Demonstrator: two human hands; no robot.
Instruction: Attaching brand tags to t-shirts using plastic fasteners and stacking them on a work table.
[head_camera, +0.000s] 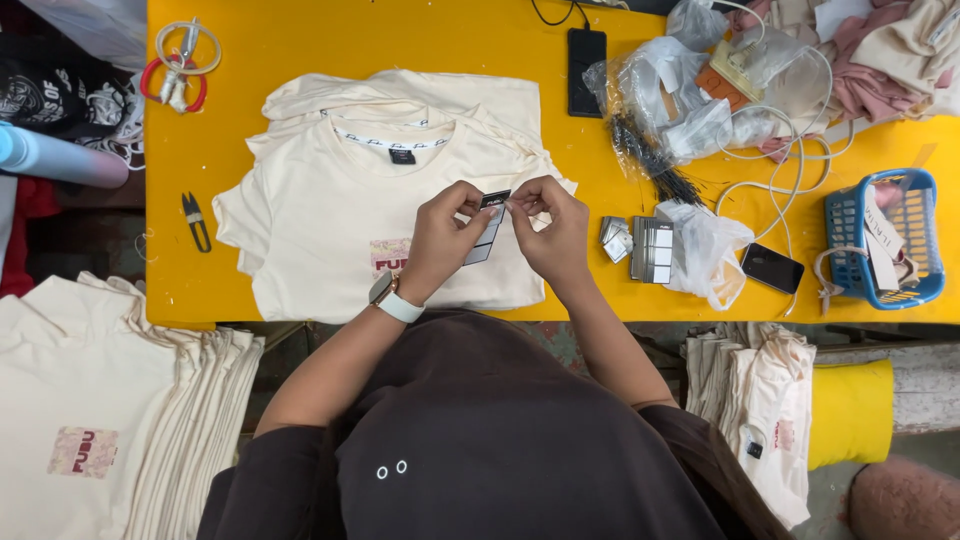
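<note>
a yellow counter (250, 45) fills the upper part of the head view, with a person in a dark top seated at its near edge. a cream t-shirt (330, 205) with a small pink print lies flat on top of other cream shirts at the middle of the counter, collar away from the person. a tall stack of folded cream shirts (110, 410) sits below the counter at the left, and a smaller folded stack (765, 400) at the right. a heap of pink and beige garments (880, 50) crowds the far right corner, beside crumpled clear plastic bags (690, 90) and a loose white cord (790, 150). a blue plastic basket (925, 240) stands at the right edge.

over the t-shirt, the left hand (440, 240), a watch with a white band on its wrist, and the right hand (550, 230) meet, each pinching with fingertips a small black-and-grey hang tag (490, 215) held just above the shirt's chest. a pile of similar tags (650, 248) lies just right of the shirt, a dark phone (771, 268) farther right, and another phone (586, 70) beyond the shirt. small black snips (195, 220) lie left of the shirt, and red-handled scissors (175, 75) near the far left corner.
</note>
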